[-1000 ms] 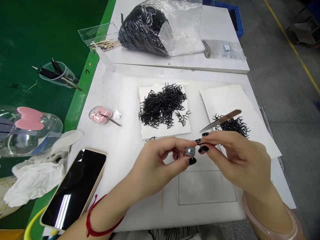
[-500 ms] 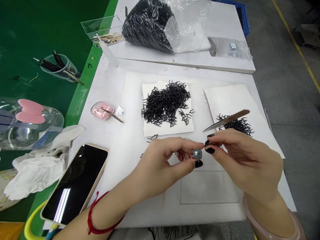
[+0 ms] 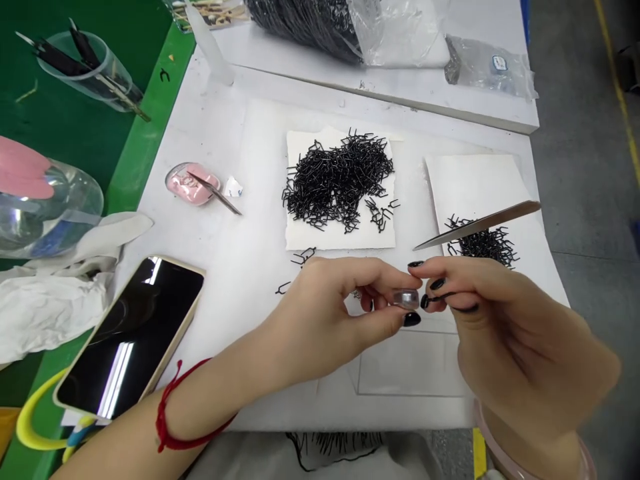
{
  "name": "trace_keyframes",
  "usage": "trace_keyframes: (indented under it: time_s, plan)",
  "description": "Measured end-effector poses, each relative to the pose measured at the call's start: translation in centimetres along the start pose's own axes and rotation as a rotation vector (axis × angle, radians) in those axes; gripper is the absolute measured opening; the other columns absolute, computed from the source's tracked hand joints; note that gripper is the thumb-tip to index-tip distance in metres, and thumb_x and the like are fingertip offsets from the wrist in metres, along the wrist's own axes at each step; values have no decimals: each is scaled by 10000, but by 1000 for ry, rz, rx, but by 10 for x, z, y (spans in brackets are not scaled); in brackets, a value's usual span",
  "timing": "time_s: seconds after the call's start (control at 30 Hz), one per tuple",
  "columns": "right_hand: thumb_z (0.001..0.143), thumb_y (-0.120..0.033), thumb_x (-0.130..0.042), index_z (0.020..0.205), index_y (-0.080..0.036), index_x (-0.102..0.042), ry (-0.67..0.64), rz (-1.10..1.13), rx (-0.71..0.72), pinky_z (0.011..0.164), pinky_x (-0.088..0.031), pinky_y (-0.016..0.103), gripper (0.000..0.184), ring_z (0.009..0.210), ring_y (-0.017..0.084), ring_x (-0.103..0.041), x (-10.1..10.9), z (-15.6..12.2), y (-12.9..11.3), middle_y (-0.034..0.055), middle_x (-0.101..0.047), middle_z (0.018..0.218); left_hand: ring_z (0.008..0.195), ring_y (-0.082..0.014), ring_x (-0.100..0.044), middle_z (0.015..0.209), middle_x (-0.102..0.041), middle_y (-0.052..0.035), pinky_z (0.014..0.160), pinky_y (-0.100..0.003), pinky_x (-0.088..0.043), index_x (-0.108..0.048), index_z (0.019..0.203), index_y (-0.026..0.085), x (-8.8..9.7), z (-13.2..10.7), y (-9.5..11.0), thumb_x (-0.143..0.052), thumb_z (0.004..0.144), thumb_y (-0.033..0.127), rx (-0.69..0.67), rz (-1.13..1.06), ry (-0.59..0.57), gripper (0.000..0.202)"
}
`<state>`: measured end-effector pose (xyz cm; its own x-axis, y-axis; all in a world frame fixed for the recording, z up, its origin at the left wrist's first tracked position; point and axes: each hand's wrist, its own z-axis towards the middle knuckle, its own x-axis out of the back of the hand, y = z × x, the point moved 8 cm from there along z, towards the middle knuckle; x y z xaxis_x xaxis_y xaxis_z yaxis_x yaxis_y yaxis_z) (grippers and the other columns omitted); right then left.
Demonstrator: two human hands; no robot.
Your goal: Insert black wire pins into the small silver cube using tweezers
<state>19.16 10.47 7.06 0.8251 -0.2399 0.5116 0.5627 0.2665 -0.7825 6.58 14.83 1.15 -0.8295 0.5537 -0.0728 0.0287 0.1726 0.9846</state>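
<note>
My left hand (image 3: 325,313) pinches a small grey metal piece (image 3: 406,299) between thumb and fingertips. My right hand (image 3: 505,327) is pressed up against that piece, and a thin black wire clip (image 3: 440,297) seems pinched in its fingertips. Behind the hands, a tangled pile of black wire clips (image 3: 340,180) lies on a torn white paper sheet (image 3: 305,143). A smaller pile of clips (image 3: 484,245) sits on a second white sheet (image 3: 475,180), with long metal tweezers (image 3: 480,223) above it, not touching my right hand as far as I can see.
A phone (image 3: 130,337) lies left of my left forearm. Further out are a pink dish with tweezers (image 3: 187,183), crumpled white cloth (image 3: 50,313), and a clear cup of tools (image 3: 85,67). A large bag of black clips (image 3: 305,20) lies at the far edge.
My right hand has closed in on the metal piece and partly covers it. The whole scene sits higher in the view, and the tweezers appear further right.
</note>
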Motion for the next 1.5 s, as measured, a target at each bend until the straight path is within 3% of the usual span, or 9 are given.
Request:
trace_keyframes:
  time_s: [0.17,0.33,0.47,0.6,0.73,0.87,1.17,1.5]
  plan:
    - [916,-108,-553,878,-255,-699,21,-251,46,785,-522,249,210,866,128,-642,1,-7,-2,-45,-714,1036,666,-96,-579,737,-681,22,633,-237,-490,-740,914,139,0,0,1,-659,768,63,-20,7,4,184]
    - [900,-39,-540,985,-233,-685,3,-110,70,758,-524,237,257,831,108,-649,-6,-3,-4,-51,-724,934,622,-84,-563,693,-661,33,597,-220,-481,-733,881,133,-1,1,1,-660,741,36,-26,5,25,185]
    - [884,-16,-551,1013,-217,-681,-42,-81,63,799,-518,231,271,890,95,-654,-10,-3,-2,-55,-716,973,629,-91,-568,706,-671,14,602,-216,-491,-732,880,122,0,2,-1,-663,742,53,-14,34,39,169]
    - [878,-2,-543,980,-203,-689,-27,-58,63,778,-531,282,269,885,118,-670,-7,-3,1,-35,-713,985,632,-93,-567,730,-686,-5,603,-211,-493,-727,879,114,1,3,-1,-664,746,68,-4,39,39,155]
    - [870,-23,-553,926,-191,-674,-124,-45,30,747,-561,320,214,892,155,-692,-11,-1,7,5,-714,1005,620,-83,-550,724,-683,-10,587,-193,-481,-736,907,96,0,3,-2,-662,746,78,2,46,34,178]
    - [854,-22,-566,907,-187,-664,-102,-31,68,755,-562,317,199,877,158,-696,-7,0,5,16,-718,985,629,-85,-561,721,-675,1,599,-195,-489,-735,919,108,-1,3,-3,-663,743,79,-2,51,38,192]
    - [860,-157,-538,773,-209,-660,-191,-93,-206,712,-548,322,159,857,195,-707,-14,7,17,49,-732,883,640,-106,-596,735,-685,10,612,-227,-510,-721,876,159,0,0,-3,-670,748,95,-4,50,42,152]
    - [820,-201,-552,766,-231,-669,-188,-153,-201,697,-562,332,132,813,216,-710,-13,7,18,52,-741,869,645,-84,-602,753,-701,17,622,-196,-514,-715,865,156,1,1,1,-683,747,73,-12,60,63,148]
